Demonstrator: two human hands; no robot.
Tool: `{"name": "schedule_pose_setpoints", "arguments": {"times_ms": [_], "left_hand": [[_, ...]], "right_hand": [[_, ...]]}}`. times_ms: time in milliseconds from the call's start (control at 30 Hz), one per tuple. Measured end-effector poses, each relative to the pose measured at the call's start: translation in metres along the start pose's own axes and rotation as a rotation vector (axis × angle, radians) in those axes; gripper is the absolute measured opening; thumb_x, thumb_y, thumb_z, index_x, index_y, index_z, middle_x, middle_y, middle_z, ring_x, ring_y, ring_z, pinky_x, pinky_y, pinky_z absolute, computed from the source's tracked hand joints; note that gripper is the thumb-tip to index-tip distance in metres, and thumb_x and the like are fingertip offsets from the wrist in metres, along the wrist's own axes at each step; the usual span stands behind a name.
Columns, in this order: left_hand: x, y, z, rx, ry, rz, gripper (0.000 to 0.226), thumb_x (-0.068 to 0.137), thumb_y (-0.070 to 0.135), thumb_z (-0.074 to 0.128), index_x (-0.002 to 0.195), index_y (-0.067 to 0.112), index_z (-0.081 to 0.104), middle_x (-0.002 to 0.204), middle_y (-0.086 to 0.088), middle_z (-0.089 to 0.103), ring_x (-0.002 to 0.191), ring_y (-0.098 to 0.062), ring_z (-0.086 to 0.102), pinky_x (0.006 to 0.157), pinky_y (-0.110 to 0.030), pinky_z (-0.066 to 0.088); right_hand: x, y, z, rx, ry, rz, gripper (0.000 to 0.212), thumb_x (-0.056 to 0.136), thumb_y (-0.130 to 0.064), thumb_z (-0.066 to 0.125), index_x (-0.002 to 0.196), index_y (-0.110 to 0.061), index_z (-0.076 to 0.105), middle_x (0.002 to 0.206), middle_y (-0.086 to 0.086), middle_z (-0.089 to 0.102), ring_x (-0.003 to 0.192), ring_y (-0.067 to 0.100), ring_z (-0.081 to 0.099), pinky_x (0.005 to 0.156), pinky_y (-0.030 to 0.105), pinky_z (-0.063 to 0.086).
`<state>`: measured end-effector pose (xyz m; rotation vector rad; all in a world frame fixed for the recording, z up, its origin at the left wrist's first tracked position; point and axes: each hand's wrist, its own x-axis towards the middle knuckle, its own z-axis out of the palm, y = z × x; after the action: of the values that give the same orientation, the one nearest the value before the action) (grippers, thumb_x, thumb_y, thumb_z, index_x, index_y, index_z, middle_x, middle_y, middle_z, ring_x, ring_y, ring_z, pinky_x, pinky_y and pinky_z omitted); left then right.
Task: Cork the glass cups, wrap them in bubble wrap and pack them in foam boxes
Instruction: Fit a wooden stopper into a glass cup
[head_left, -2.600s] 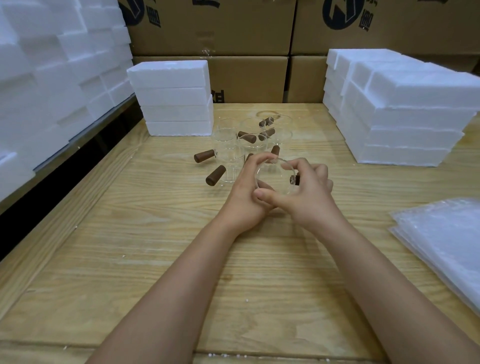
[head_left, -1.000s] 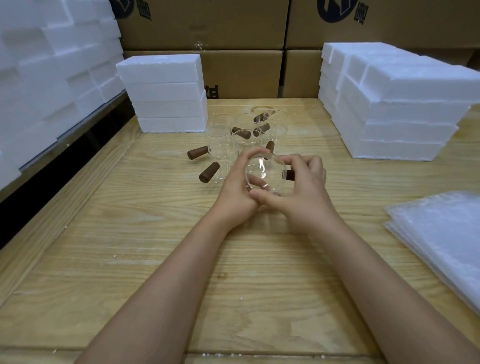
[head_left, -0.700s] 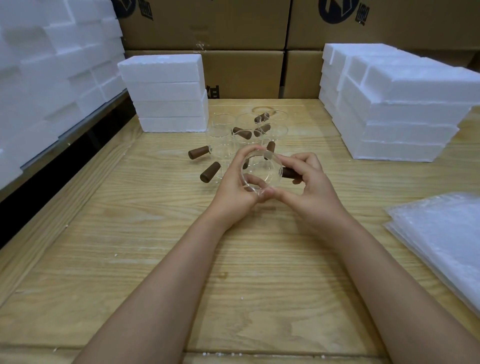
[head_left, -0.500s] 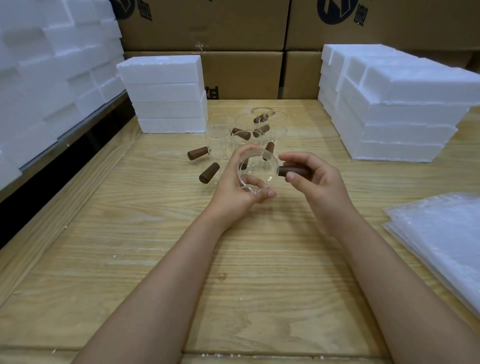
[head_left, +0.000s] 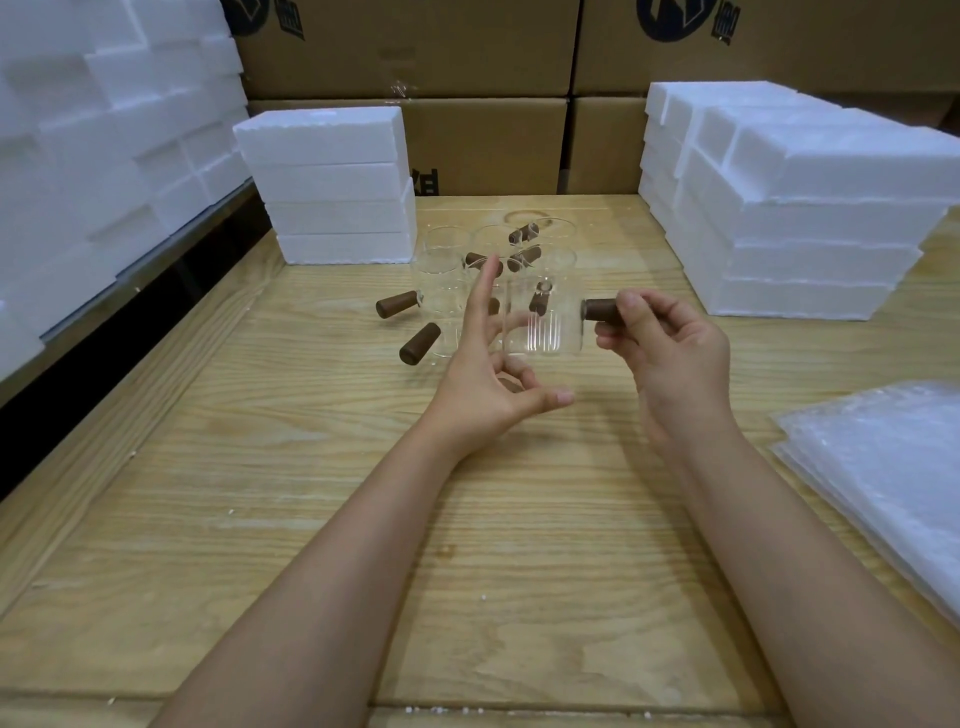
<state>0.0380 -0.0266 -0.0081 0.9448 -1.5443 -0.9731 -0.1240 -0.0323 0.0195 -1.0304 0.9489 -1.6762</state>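
My right hand pinches a brown cork that sits on the side of a clear glass cup. The cup hangs in the air to the left of that hand, above the wooden table. My left hand is beside the cup's left side with its fingers spread and its index finger pointing up. It grips nothing; whether its fingers touch the glass I cannot tell. Behind the hands stand several more clear glass cups with brown corks on or among them.
A stack of white foam boxes stands at the back left and a bigger stack at the right. More foam lines the left side. Cardboard cartons form the back wall. Bubble wrap sheets lie at the right edge.
Both hands were holding the cup. My left hand has let go and opened, and my right hand now holds the cup by its cork alone, a little farther right.
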Motion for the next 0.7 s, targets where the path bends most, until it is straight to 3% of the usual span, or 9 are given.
{"name": "schedule_pose_setpoints", "arguments": {"times_ms": [100,200,267,333,400,467,600,700], "left_hand": [[0.001,0.0,0.001,0.039,0.02,0.033,0.128,0.064,0.011,0.087,0.137,0.069,-0.001,0.129,0.008,0.047,0.069,-0.02,0.063,0.071,-0.031,0.059],[0.001,-0.001,0.002,0.09,0.053,0.055,0.126,0.066,0.01,0.087,0.137,0.068,0.001,0.127,0.0,0.05,0.07,-0.014,0.064,0.068,-0.024,0.057],[0.001,0.0,0.003,0.115,0.066,0.074,0.119,0.067,0.012,0.087,0.139,0.065,0.009,0.126,0.003,0.051,0.08,-0.002,0.065,0.067,-0.023,0.057],[0.001,0.0,0.004,0.126,0.063,0.073,0.104,0.069,0.014,0.086,0.137,0.063,0.023,0.126,0.005,0.052,0.086,-0.007,0.066,0.068,-0.023,0.057],[0.001,0.0,0.004,0.126,0.049,0.047,0.087,0.07,0.015,0.085,0.133,0.055,0.038,0.124,0.006,0.054,0.075,-0.019,0.065,0.062,-0.02,0.054],[0.002,-0.002,0.003,0.124,0.036,0.015,0.078,0.07,0.014,0.085,0.13,0.046,0.046,0.117,0.007,0.057,0.064,-0.017,0.06,0.055,-0.018,0.049],[0.004,-0.003,0.003,0.097,0.021,-0.013,0.076,0.07,0.009,0.084,0.126,0.045,0.047,0.109,0.004,0.057,0.056,-0.011,0.054,0.05,-0.021,0.047],[0.004,-0.003,0.003,0.087,0.031,-0.015,0.076,0.071,0.007,0.084,0.123,0.049,0.048,0.108,0.0,0.055,0.055,-0.013,0.054,0.05,-0.022,0.048]], "right_hand": [[0.002,0.0,0.0,-0.016,0.077,0.057,0.014,0.087,-0.02,0.067,0.084,-0.007,0.063,0.079,0.011,0.07,0.054,0.01,0.059,0.054,0.019,0.049],[0.003,0.002,0.0,-0.084,0.137,0.099,0.024,0.086,-0.028,0.069,0.074,-0.008,0.062,0.07,0.009,0.067,0.048,0.01,0.053,0.047,0.019,0.044],[0.002,0.004,0.001,-0.102,0.161,0.14,0.029,0.086,-0.031,0.069,0.066,-0.011,0.061,0.063,0.007,0.066,0.044,0.01,0.05,0.044,0.019,0.042],[0.001,0.006,0.001,-0.106,0.191,0.182,0.031,0.085,-0.032,0.07,0.064,-0.012,0.059,0.056,0.003,0.065,0.041,0.009,0.049,0.041,0.019,0.04],[0.0,0.007,0.001,-0.12,0.216,0.209,0.032,0.085,-0.033,0.07,0.065,-0.011,0.057,0.052,0.0,0.064,0.04,0.008,0.049,0.039,0.018,0.038],[0.0,0.008,0.0,-0.134,0.224,0.218,0.033,0.085,-0.032,0.069,0.067,-0.009,0.057,0.05,-0.001,0.063,0.038,0.007,0.048,0.038,0.017,0.037],[-0.003,0.011,0.003,-0.217,0.244,0.185,0.031,0.087,-0.037,0.067,0.074,-0.01,0.058,0.063,0.002,0.065,0.042,0.005,0.049,0.039,0.019,0.039],[-0.007,0.012,0.008,-0.344,0.221,0.095,0.028,0.086,-0.049,0.062,0.083,-0.022,0.056,0.076,-0.007,0.07,0.061,0.006,0.057,0.053,0.026,0.049]]}}
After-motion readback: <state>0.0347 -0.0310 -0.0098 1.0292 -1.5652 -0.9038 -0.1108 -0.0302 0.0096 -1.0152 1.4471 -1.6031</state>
